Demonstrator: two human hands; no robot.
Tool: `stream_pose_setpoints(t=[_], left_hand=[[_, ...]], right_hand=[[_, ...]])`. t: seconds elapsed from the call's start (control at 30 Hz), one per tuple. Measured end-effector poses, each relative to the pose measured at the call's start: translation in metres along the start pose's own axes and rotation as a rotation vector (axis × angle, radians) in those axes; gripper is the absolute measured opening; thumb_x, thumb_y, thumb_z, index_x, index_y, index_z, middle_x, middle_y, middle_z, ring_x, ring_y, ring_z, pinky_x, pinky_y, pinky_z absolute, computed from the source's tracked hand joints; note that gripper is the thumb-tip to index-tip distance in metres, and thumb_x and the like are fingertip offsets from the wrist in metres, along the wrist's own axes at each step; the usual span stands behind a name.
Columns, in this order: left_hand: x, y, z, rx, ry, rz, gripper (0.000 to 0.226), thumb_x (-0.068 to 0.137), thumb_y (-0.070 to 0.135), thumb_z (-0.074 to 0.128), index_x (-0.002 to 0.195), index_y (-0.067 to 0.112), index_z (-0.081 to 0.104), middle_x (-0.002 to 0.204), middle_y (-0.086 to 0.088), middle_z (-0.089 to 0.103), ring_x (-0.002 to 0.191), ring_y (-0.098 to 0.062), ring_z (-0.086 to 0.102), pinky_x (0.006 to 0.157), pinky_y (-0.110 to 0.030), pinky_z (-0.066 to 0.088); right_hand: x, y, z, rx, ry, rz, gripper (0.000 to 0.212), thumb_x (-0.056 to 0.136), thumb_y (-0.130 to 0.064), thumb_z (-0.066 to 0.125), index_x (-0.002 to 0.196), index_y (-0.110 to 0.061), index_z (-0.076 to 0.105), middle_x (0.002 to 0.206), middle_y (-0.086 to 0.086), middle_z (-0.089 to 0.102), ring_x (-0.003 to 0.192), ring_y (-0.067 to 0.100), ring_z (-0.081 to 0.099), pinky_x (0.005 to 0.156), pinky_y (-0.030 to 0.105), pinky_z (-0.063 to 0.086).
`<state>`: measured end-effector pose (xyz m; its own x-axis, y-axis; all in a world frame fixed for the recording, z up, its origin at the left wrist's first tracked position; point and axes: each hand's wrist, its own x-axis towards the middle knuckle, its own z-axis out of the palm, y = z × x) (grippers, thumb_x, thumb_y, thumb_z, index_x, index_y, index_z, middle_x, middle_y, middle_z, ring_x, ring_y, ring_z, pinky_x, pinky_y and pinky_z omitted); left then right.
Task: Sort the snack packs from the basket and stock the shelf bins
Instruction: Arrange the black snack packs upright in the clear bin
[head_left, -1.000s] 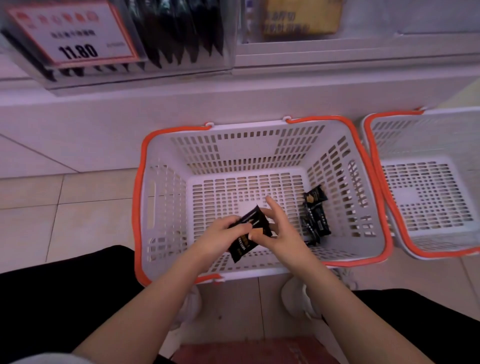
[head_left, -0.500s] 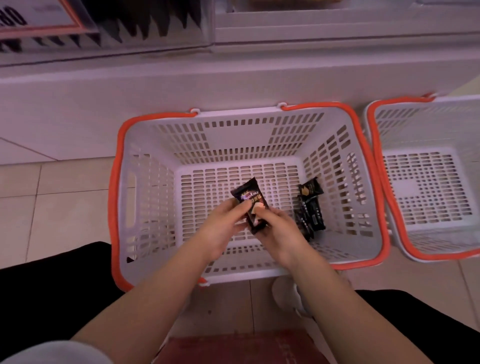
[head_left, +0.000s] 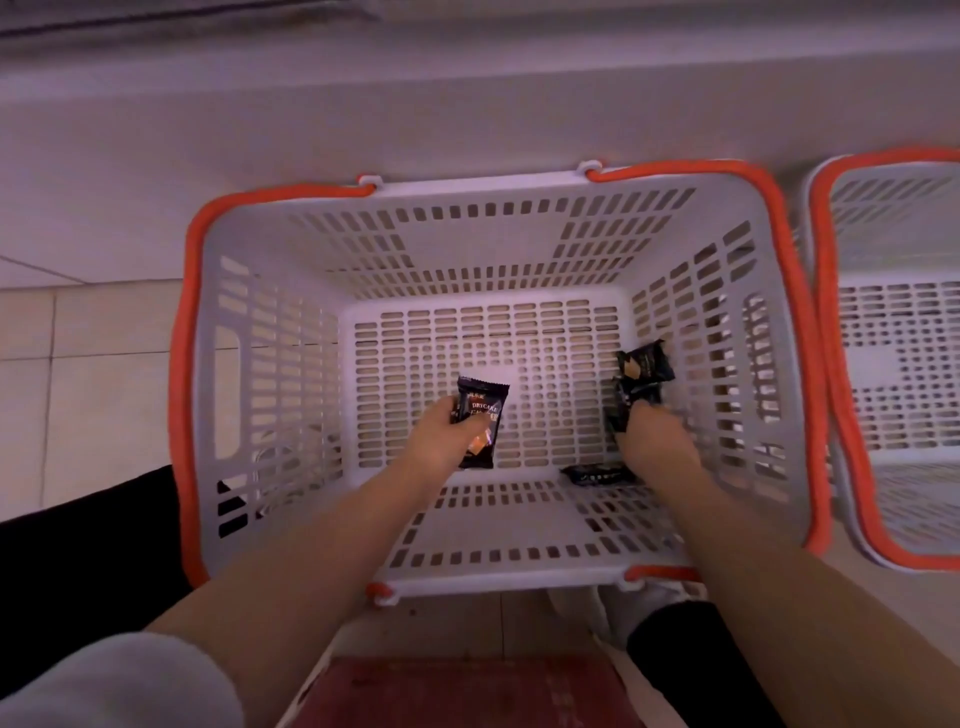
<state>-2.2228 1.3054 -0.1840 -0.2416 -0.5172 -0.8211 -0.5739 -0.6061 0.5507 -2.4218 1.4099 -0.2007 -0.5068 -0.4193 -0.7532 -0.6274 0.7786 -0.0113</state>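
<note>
A white basket with orange rim (head_left: 270, 364) stands on the floor below me. My left hand (head_left: 441, 441) grips a black snack pack (head_left: 482, 415) upright above the middle of the basket floor. My right hand (head_left: 657, 441), slightly blurred, is down at the basket's right side with its fingers curled onto a dark pack (head_left: 621, 413) in a small pile. Another black pack with a gold mark (head_left: 644, 364) leans against the right wall just beyond it. One more pack (head_left: 597, 474) lies flat near the front wall.
A second white basket with orange rim (head_left: 826, 338) stands close on the right, nothing visible in it. The white shelf base (head_left: 467, 104) runs along behind both baskets. Tiled floor (head_left: 93, 364) lies to the left; my dark-clothed knees flank the basket's front.
My right hand has let go of the pack that both hands held and moved right to the pile. The left hand keeps that pack. The view has tilted down, so the shelf bins have left the frame.
</note>
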Motion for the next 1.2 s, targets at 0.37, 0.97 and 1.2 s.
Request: stream_pose_setpoints(t=[0.37, 0.97, 1.2], left_hand=[[0.003, -0.007, 0.007, 0.06, -0.029, -0.064, 0.02, 0.09, 0.021, 0.057, 0.11, 0.017, 0.056, 0.102, -0.004, 0.063, 0.088, -0.016, 0.059, 0.066, -0.024, 0.044], [-0.035, 0.015, 0.002, -0.206, -0.066, 0.005, 0.015, 0.094, 0.026, 0.052, 0.107, 0.021, 0.057, 0.098, 0.004, 0.064, 0.087, -0.011, 0.06, 0.074, -0.027, 0.043], [-0.054, 0.022, -0.012, -0.569, -0.202, -0.022, 0.032, 0.099, 0.025, 0.037, 0.122, 0.011, 0.054, 0.107, -0.01, 0.066, 0.088, -0.02, 0.063, 0.075, -0.031, 0.051]], right_hand=[[0.017, -0.003, 0.019, -0.233, 0.075, -0.046, 0.044, 0.089, -0.008, 0.049, 0.127, -0.01, 0.028, 0.11, 0.012, 0.061, 0.092, 0.028, 0.061, 0.068, 0.037, 0.044], [-0.088, -0.037, -0.015, 0.604, 0.33, -0.408, 0.03, 0.087, -0.02, 0.063, 0.115, -0.012, 0.053, 0.091, -0.009, 0.055, 0.083, 0.009, 0.055, 0.068, 0.009, 0.037], [-0.116, -0.071, -0.012, 0.562, 0.47, -0.656, 0.029, 0.084, -0.015, 0.067, 0.112, -0.011, 0.061, 0.113, 0.004, 0.057, 0.103, 0.016, 0.053, 0.088, 0.024, 0.042]])
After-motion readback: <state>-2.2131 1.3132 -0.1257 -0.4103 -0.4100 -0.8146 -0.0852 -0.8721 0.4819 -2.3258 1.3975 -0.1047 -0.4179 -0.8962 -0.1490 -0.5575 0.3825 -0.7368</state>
